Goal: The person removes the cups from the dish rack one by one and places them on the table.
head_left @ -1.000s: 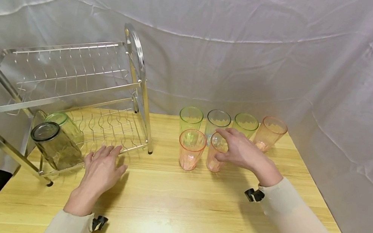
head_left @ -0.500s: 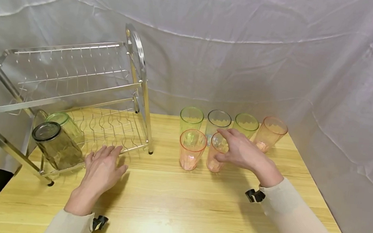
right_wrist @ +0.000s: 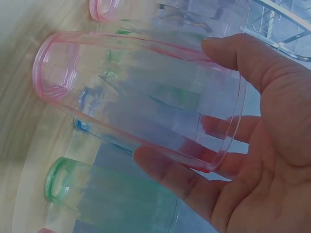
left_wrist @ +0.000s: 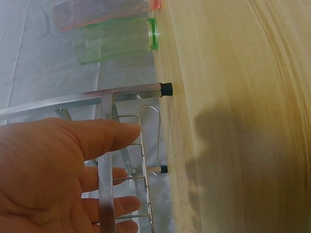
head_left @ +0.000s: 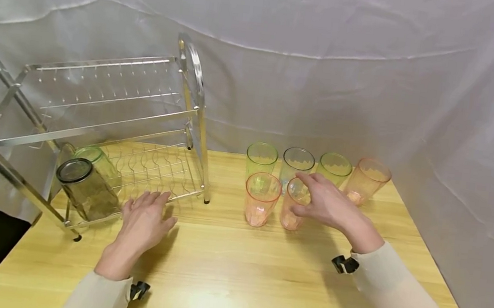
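Note:
My right hand (head_left: 329, 205) is at a pink clear glass (head_left: 291, 218) standing upright in the front row on the table. In the right wrist view the thumb and fingers curve round that pink glass (right_wrist: 141, 102) near its rim. My left hand (head_left: 145, 221) lies at the lower front rail of a metal dish rack (head_left: 164, 121), fingers extended over it. From the left wrist, the rack's rail (left_wrist: 106, 194) passes between thumb and fingers, which look relaxed. Left of this hand, a dark smoky glass (head_left: 89, 190) and a green glass (head_left: 99, 163) lean upside down on the lower tier.
Another pink glass (head_left: 261, 200) stands left of the gripped one. Behind are a green glass (head_left: 261, 158), a blue-grey glass (head_left: 298, 162), a yellow-green glass (head_left: 335, 169) and an orange-pink glass (head_left: 367, 181). A pale cloth (head_left: 327, 82) hangs behind the wooden table (head_left: 225, 272).
The head view has shifted slightly, so the scene sits a little further right. Both hands and the glasses keep their places relative to one another.

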{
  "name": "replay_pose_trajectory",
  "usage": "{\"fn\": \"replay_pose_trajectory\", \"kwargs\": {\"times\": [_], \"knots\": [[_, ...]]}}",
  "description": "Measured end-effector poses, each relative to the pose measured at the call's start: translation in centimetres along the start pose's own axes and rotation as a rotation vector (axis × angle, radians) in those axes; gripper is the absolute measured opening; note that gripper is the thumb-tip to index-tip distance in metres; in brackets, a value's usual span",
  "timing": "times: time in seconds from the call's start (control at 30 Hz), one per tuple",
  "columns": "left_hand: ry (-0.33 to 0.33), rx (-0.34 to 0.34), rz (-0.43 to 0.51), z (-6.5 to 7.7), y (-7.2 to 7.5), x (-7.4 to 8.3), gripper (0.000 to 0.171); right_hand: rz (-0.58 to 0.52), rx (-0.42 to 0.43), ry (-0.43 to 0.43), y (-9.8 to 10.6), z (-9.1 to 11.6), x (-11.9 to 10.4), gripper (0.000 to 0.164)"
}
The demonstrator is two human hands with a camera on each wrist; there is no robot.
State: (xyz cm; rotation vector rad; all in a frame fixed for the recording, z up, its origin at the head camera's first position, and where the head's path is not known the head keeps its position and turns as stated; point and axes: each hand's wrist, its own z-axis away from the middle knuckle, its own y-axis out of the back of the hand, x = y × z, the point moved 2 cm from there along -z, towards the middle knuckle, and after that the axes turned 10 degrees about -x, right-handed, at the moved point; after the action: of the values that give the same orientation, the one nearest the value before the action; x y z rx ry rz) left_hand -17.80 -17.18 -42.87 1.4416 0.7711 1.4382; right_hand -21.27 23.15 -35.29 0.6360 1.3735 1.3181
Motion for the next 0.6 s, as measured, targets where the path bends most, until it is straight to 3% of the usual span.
{"fn": "replay_pose_trajectory", "kwargs": {"times": [0.33,0.47,0.6], "knots": [[-0.011,-0.037,0.023,-0.5,0.7,0.6,0.072,0.008,0.007,0.017,-0.2,0.3,0.9,0.087],[-0.079,0.07,0.055,-0.3,2.8,0.4,0.066,0.008,0.008,0.033,-0.2,0.0,0.6,0.086],[-0.126,0.189,-0.004,0.2,6.4,0.3,0.058,0.008,0.007,0.04,-0.2,-0.2,0.2,0.086]]}}
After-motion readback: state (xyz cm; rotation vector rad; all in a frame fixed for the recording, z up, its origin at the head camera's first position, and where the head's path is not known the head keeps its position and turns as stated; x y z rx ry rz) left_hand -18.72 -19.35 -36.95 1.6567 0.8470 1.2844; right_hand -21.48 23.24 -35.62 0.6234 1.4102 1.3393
